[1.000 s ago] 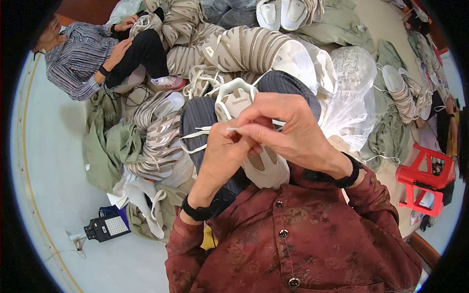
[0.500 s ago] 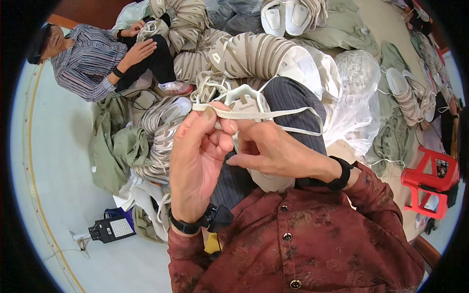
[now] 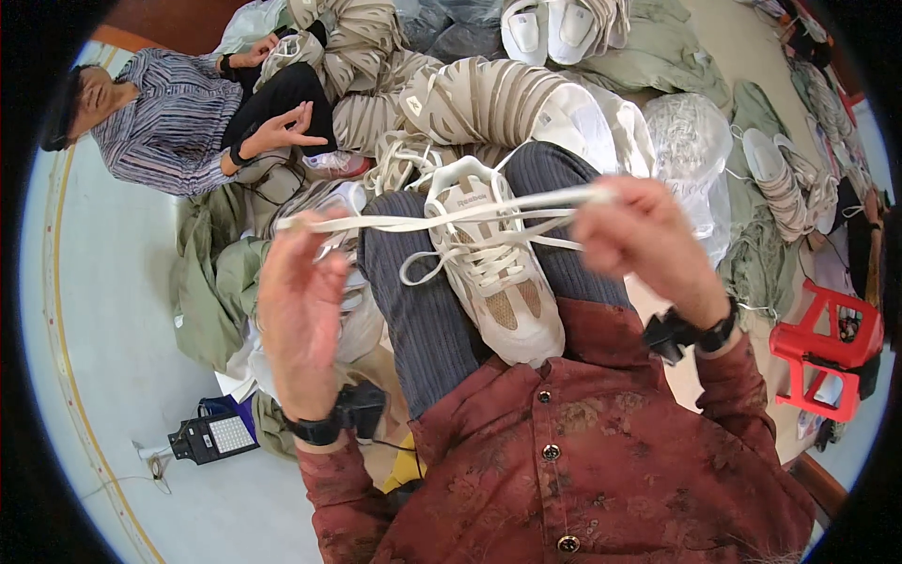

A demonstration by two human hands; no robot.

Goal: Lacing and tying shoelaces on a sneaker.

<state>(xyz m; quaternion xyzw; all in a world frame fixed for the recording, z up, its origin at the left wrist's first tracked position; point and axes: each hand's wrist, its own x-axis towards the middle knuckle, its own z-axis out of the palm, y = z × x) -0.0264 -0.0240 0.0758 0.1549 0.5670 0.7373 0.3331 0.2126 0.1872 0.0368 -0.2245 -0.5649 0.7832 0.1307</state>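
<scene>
A beige and white sneaker [image 3: 503,305] rests on my lap between my thighs, its toe toward me. Above it a white shoelace [image 3: 404,224] is stretched sideways between both hands. My left hand [image 3: 305,301] pinches one end between thumb and finger, the other fingers loosely curled. On the other side my right hand [image 3: 644,235], slightly blurred, closes round the lace near its other end. A loop of lace hangs at the sneaker's left side, and more lace crosses its tongue.
Stacks of beige shoe uppers [image 3: 479,103] lie ahead, with green cloth [image 3: 221,273] at left and a clear plastic bag [image 3: 691,160] at right. A red stool [image 3: 827,348] stands far right. A co-worker in a striped shirt [image 3: 174,113] sits at far left.
My hands have moved apart, the right one outward to the right, drawing the lace out between them. The sneaker, mostly hidden before, now shows. The co-worker's nearer hand has lifted open.
</scene>
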